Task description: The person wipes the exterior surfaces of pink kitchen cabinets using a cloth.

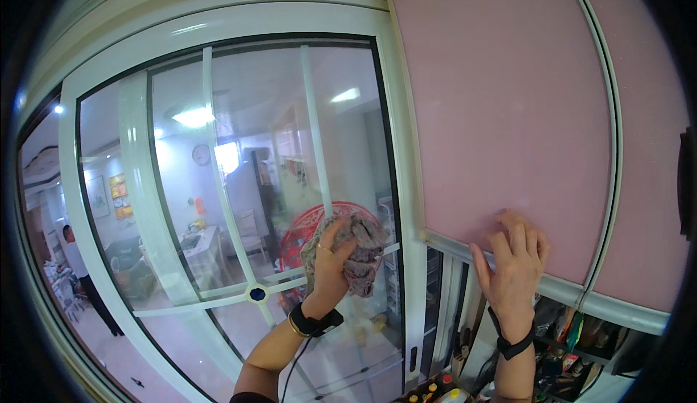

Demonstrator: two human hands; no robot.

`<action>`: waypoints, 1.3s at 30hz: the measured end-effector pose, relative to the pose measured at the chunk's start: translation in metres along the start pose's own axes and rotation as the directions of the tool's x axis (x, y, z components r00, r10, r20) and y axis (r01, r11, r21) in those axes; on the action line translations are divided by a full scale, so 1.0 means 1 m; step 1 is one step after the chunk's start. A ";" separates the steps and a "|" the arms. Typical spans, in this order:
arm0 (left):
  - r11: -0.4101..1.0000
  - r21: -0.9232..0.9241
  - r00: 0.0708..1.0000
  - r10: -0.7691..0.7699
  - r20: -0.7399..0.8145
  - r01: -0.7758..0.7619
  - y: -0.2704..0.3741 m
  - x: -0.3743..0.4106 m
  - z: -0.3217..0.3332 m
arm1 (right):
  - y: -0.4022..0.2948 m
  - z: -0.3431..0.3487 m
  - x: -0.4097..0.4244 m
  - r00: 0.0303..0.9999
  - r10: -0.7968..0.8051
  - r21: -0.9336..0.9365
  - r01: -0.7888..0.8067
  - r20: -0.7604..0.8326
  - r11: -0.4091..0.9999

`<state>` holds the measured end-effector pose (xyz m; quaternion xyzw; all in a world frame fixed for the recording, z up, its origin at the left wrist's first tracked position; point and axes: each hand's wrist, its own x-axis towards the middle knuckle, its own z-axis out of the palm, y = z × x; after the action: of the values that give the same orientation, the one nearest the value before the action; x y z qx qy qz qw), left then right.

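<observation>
My left hand (333, 264) presses a bunched grey-brown cloth (359, 245) against the glass pane of a white-framed sliding door (411, 305). The cloth covers part of a round red decoration (305, 223) seen at the glass. To the right, my right hand (512, 256) rests with its fingers spread at the lower part of a pink cabinet door (506, 120), just above its metal edge strip. It holds nothing. Both wrists wear black bands, and a cable hangs from the left one.
Bottles with coloured caps (446, 386) stand below, between the hands. Crowded shelves (572, 343) lie under the pink cabinet. Beyond the door's glass are a table (204, 250) and a chair. Another person (81, 272) stands at the far left.
</observation>
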<state>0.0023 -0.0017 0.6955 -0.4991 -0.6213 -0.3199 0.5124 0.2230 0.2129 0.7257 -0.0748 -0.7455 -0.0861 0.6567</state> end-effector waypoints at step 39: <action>0.463 0.867 0.917 -0.398 0.020 0.182 -0.032 -0.138 -0.132 | -0.234 0.177 0.374 0.640 -0.268 0.177 0.543 -0.720 0.821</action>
<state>0.0102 -0.1715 0.6031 -0.1017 -0.8255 -0.0001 0.5552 -0.0478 0.0241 1.0684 0.2621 -0.4588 -0.1099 0.8419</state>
